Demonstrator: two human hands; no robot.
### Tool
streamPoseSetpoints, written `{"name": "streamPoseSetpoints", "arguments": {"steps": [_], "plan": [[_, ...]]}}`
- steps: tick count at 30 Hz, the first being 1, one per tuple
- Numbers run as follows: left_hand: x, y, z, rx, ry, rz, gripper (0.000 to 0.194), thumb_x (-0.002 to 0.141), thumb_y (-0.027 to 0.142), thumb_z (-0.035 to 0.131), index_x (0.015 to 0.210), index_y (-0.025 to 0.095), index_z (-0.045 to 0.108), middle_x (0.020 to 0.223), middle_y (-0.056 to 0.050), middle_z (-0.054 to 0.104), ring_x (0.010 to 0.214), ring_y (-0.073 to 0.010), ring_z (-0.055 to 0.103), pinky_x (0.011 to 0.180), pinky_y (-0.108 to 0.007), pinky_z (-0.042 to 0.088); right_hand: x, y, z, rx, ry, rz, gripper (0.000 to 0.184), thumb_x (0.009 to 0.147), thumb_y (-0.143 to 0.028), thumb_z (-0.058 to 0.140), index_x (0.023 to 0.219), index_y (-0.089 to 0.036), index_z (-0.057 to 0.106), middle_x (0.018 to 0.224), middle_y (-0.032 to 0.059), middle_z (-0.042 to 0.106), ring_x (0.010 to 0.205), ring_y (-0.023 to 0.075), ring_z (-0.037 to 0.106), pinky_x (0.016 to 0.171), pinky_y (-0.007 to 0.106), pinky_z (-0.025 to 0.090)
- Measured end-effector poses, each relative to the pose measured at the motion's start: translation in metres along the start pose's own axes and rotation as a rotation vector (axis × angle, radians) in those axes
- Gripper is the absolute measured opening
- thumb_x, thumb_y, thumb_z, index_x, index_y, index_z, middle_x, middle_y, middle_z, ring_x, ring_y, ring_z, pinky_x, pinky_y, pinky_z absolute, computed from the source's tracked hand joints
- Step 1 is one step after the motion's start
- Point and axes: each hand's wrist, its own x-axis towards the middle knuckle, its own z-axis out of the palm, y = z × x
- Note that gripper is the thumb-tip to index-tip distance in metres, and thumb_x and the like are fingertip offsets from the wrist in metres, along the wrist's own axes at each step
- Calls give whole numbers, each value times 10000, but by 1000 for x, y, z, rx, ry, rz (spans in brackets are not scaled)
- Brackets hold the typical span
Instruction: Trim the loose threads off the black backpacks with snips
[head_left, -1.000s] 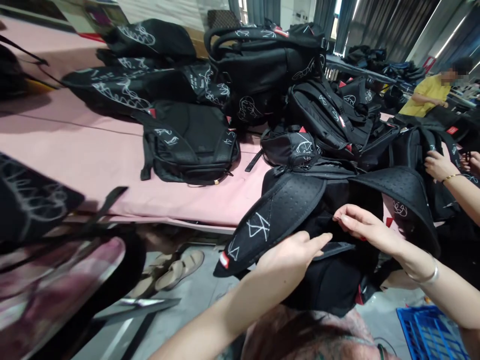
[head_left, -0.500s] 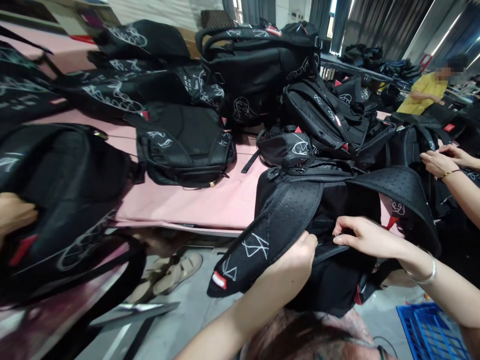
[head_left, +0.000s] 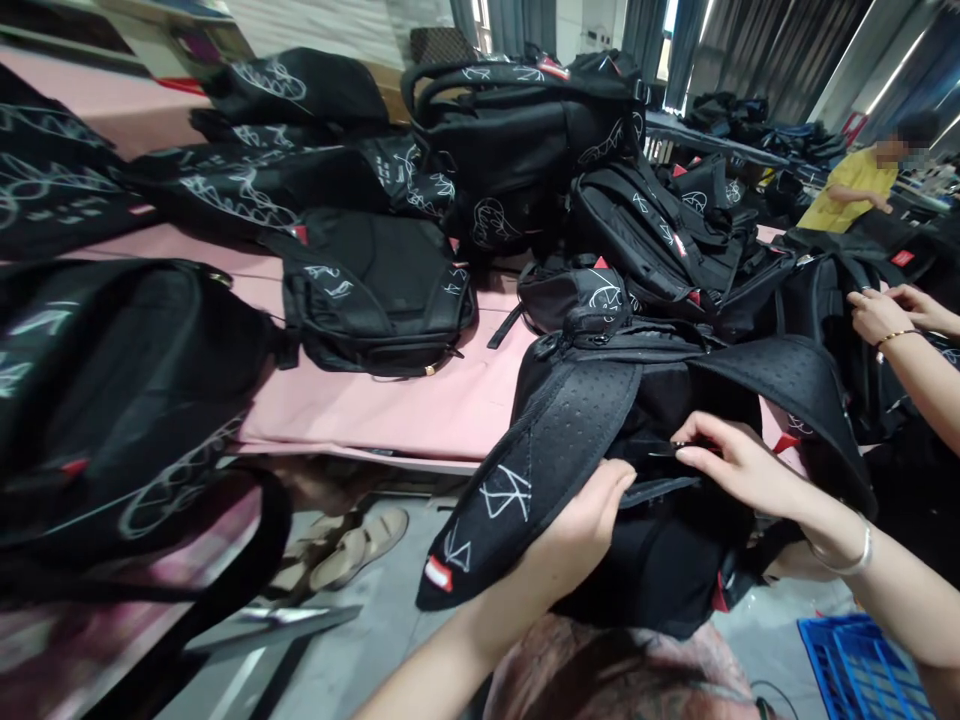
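A black backpack [head_left: 675, 560] with white scribble prints lies in my lap, back side up, its two padded shoulder straps spread apart. My left hand [head_left: 592, 510] is closed on the edge of the left strap [head_left: 540, 460]. My right hand [head_left: 731, 462] pinches a small zipper pull or strap end at the middle of the backpack, fingertips pressed together. The right strap [head_left: 795, 385] arches over my right wrist, which wears a silver bracelet.
Many black backpacks [head_left: 525, 130] are heaped on a pink table [head_left: 390, 405]. One flat bag [head_left: 375, 290] lies alone. A large backpack [head_left: 112, 400] fills the left foreground. Another person's hands [head_left: 889, 310] work at right. Someone in yellow [head_left: 851, 190] stands far back. A blue crate [head_left: 862, 665] sits low right.
A large black backpack has swung into the left foreground. My left hand closed onto the strap edge, and my right hand moved slightly right, pinching at the backpack's middle.
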Motion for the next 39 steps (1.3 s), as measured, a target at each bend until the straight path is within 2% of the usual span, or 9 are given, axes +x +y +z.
{"name": "streamPoseSetpoints", "arguments": {"steps": [3,7,13,18,21,28,33,36,39], "plan": [[0,-7,-7,-315,-82,18,202,874,163,379,804,186,568,741,-4,600,721,-110,555,753,-235,449,-8,6,1,-13,45,-243,351,774,-397,612,1046,-190,530,950,58,584,857,172,544,717,269,435],[9,-18,-19,-685,-177,232,304,884,230,384,623,176,529,574,-1,548,609,-110,537,793,-283,469,-18,15,18,-307,153,-571,124,872,-201,486,820,-184,598,727,24,588,668,119,536,596,244,388],[39,-17,-12,-482,-290,-125,184,827,155,486,911,167,650,870,-41,686,806,-135,620,713,-229,483,-23,15,40,-659,415,-838,245,799,-57,546,592,-182,507,520,-42,516,471,77,397,468,275,220],[61,-17,7,-356,-623,-111,188,777,148,526,847,165,700,840,-61,715,776,-177,653,681,-248,458,-24,15,43,-664,434,-870,226,783,-57,569,611,-181,490,522,-53,499,485,70,398,462,272,212],[71,-17,12,-407,-726,-93,163,745,157,552,779,173,711,788,-48,719,747,-169,653,650,-226,439,-24,17,43,-654,433,-879,199,782,-73,577,634,-181,500,530,-52,503,491,72,398,463,271,214],[72,-10,16,-270,-684,-58,174,643,90,507,627,146,671,588,-24,655,547,-138,584,535,-215,378,-24,16,40,-651,419,-885,194,782,-69,576,627,-169,515,545,-40,513,506,77,409,475,271,222],[71,-8,16,-355,-492,-369,213,744,161,453,699,115,656,627,-37,644,535,-128,575,510,-211,385,-24,19,42,-642,418,-886,140,790,-94,566,665,-154,550,542,-33,511,524,88,407,480,268,233],[71,-13,16,-514,-583,-468,267,797,223,429,780,112,671,678,-39,669,530,-122,593,525,-211,420,-24,20,43,-635,429,-900,134,790,-99,565,667,-150,550,543,-30,508,530,91,405,483,268,234],[70,-19,18,-511,-726,-313,214,757,230,505,783,152,703,741,-33,702,670,-153,637,630,-226,443,-25,19,44,-639,427,-903,150,789,-103,572,653,-158,539,538,-35,499,522,88,400,484,270,224]]}}
